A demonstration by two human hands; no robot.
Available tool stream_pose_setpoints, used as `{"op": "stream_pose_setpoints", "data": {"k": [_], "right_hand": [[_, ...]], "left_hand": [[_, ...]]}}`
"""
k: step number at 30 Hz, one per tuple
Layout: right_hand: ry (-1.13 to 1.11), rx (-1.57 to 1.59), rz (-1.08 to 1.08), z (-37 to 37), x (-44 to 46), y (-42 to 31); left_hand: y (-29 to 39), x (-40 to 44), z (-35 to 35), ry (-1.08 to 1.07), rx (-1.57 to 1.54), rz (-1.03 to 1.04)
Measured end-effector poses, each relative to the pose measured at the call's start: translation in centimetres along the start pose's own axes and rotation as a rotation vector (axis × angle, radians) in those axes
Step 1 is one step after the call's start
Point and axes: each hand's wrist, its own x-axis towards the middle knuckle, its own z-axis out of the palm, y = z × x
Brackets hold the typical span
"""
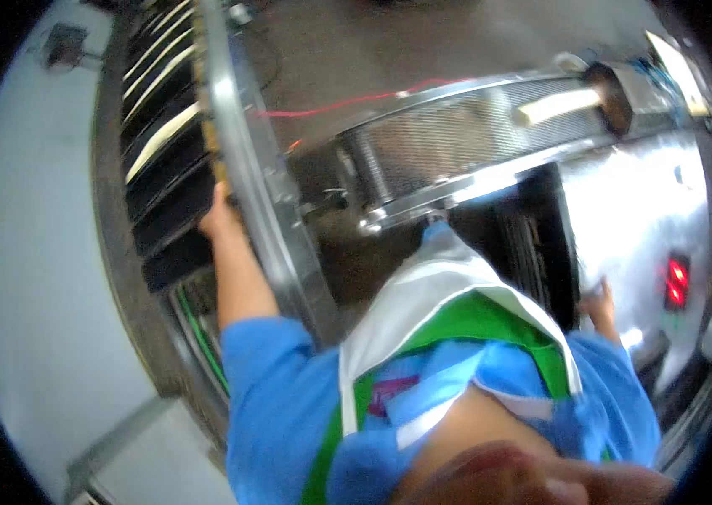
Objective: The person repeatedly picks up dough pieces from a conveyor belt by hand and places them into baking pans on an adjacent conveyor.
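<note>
My left hand (220, 217) is at the edge of a black tray (172, 217) with long channels, beside a metal rail (242, 160). Its fingers look closed over that edge, though their tips are partly hidden. Pale, dough-like strips (162, 143) lie in the farther channels; those nearest my hand look dark. On the other side, my right hand (598, 307) is at the shiny metal panel (625, 202), close to a dark slotted opening (533, 244). Blur hides what its fingers do.
A mesh conveyor (448, 139) runs across in front of me. A pale strip (558, 108) sticks out over it from a machine head (629, 97). Red digits glow on a display (677, 282) at the right. A light-coloured box (150, 454) stands at lower left.
</note>
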Motion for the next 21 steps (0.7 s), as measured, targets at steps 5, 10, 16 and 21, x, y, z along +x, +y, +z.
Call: {"op": "stream_pose_setpoints", "data": {"k": [5,10,16,21], "right_hand": [[0.403,-0.263,-0.160,0.9,1.2,2.0],[0.144,-0.548,-0.199,-4.9,4.7,-6.3],[0.342,-0.101,-0.646,-6.5,9.8,-28.5],[0.359,-0.770,-1.012,-6.4,14.2,-39.6]], "left_hand": [[1.6,2.0,2.5,0.009,-0.021,-0.091],[3.2,5.3,4.9,0.064,0.090,-0.098],[6.3,3.7,10.7,0.184,0.265,0.063],[10.0,-0.6,15.8,0.221,0.569,0.094]]}}
